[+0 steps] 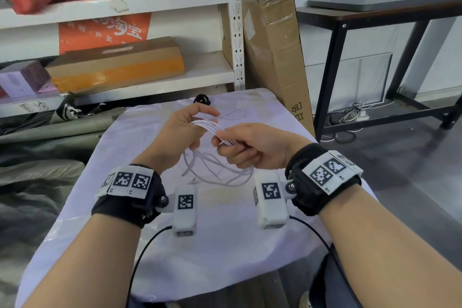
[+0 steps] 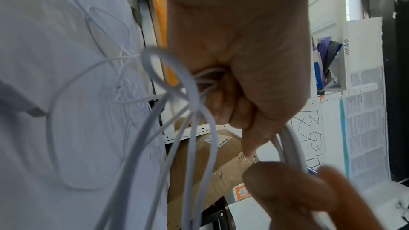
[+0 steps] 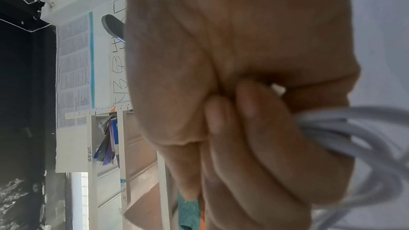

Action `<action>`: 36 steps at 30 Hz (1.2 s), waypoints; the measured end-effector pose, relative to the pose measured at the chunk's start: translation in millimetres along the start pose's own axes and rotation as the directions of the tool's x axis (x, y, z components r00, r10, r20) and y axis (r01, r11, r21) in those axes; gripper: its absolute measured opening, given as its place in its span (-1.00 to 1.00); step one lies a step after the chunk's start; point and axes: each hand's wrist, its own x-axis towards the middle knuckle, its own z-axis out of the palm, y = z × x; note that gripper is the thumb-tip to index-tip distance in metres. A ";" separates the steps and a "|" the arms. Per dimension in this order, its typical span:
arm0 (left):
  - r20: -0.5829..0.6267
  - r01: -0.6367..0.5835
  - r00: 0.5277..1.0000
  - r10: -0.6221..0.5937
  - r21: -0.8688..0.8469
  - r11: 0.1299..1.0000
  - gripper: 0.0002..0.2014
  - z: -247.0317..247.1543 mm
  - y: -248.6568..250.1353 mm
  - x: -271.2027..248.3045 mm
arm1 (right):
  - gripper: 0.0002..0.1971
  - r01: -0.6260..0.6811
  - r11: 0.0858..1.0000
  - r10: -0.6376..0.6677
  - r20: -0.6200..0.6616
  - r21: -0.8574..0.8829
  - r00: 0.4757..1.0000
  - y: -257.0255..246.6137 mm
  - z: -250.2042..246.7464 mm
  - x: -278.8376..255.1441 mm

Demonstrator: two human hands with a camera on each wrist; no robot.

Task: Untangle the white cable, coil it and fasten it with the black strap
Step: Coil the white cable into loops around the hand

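Note:
Above the cloth-covered table (image 1: 225,245), both hands hold the white cable (image 1: 215,170). My left hand (image 1: 185,130) grips several gathered strands in a fist, with the index finger stretched forward. My right hand (image 1: 237,147) pinches the same bundle just to its right, fingers curled round it. Loose loops hang below the hands down to the cloth. In the left wrist view the left hand (image 2: 239,85) closes on the cable (image 2: 177,93), and a thin stretch trails over the cloth. The right wrist view shows the right hand (image 3: 243,120) gripping the cable (image 3: 354,128). The black strap (image 1: 202,99) lies at the table's far edge.
A white metal shelf (image 1: 235,32) with a cardboard box (image 1: 117,67) stands behind the table. A tall cardboard box (image 1: 275,45) leans at the far right corner. A black-framed table (image 1: 375,17) is to the right. Grey tarps (image 1: 37,182) lie on the left.

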 end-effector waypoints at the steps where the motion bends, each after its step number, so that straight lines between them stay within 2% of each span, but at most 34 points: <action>1: -0.008 -0.009 1.000 0.008 -0.020 1.000 -0.77 0.2 1.4 0.0 | -0.67 -0.007 1.000 0.007 0.016 -0.021 1.000 -0.5 2.4 0.2; 4: -0.012 -0.034 0.999 0.034 -0.014 0.999 -0.79 0.5 4.3 0.9 | -0.60 0.057 0.998 -0.055 0.035 -0.038 0.998 -2.3 4.0 -0.3; 8: 0.003 -0.033 0.999 0.033 0.071 0.997 -0.94 3.6 2.6 2.8 | -0.61 0.149 0.975 -0.161 0.063 0.166 0.985 -5.4 -4.2 -2.5; 12: 0.138 0.108 0.983 -0.117 0.076 0.991 -0.78 5.9 -6.1 1.6 | -0.62 0.213 0.908 -0.235 0.019 0.360 0.972 -6.5 -4.9 -3.1; 15: 0.275 0.189 0.944 -0.182 0.001 0.982 -0.80 0.7 -7.6 -1.4 | -0.64 0.248 0.850 -0.278 -0.004 0.464 0.961 -8.8 -10.5 -4.3; 17: 0.300 0.199 0.936 -0.186 -0.012 0.980 -0.81 -3.5 -6.7 -0.7 | -0.66 0.266 0.838 -0.290 -0.023 0.477 0.957 -10.7 -14.2 -5.1; 19: 0.181 0.139 0.969 -0.168 0.165 0.976 -0.83 -6.1 -7.7 3.2 | -0.68 0.270 0.842 -0.280 -0.049 0.468 0.959 -10.4 -14.4 -4.0; 21: -0.013 0.077 0.997 -0.078 0.388 0.919 -0.84 -6.0 -12.9 7.5 | -0.67 0.259 0.854 -0.250 -0.080 0.451 0.965 -8.4 -12.5 -1.4; 22: -0.084 0.065 0.996 -0.033 0.421 0.905 -0.85 -5.6 -15.0 8.1 | -0.66 0.249 0.865 -0.232 -0.093 0.435 0.968 -7.7 -12.0 -0.1; 23: -0.130 0.074 0.991 -0.024 0.401 0.913 -0.87 -5.5 -16.8 8.3 | -0.65 0.235 0.880 -0.212 -0.101 0.414 0.972 -7.2 -11.8 0.3; 25: -0.141 0.154 0.983 -0.119 0.273 0.950 -0.79 -7.9 -18.9 7.5 | -0.63 0.192 0.914 -0.165 -0.106 0.356 0.981 -6.5 -13.1 -0.3; 28: 0.011 0.311 0.951 -0.310 -0.048 0.949 -0.69 -11.4 -14.1 4.4 | -0.62 0.125 0.963 -0.094 -0.139 0.238 0.986 -2.3 -16.9 -0.9; 30: 0.073 0.361 0.932 -0.355 -0.279 0.890 -0.69 -12.2 -11.4 4.2 | -0.62 0.089 0.984 -0.062 -0.177 0.151 0.982 0.6 -16.4 0.6; 31: 0.081 0.366 0.929 -0.361 -0.340 0.866 -0.70 -11.8 -10.5 3.9 | -0.63 0.079 0.990 -0.054 -0.204 0.116 0.977 1.8 -15.7 1.6; 36: 0.105 0.389 0.920 -0.378 -0.351 0.851 -0.70 -9.4 -8.0 4.5 | -0.66 0.096 0.995 -0.086 -0.327 0.014 0.941 5.4 -15.1 4.5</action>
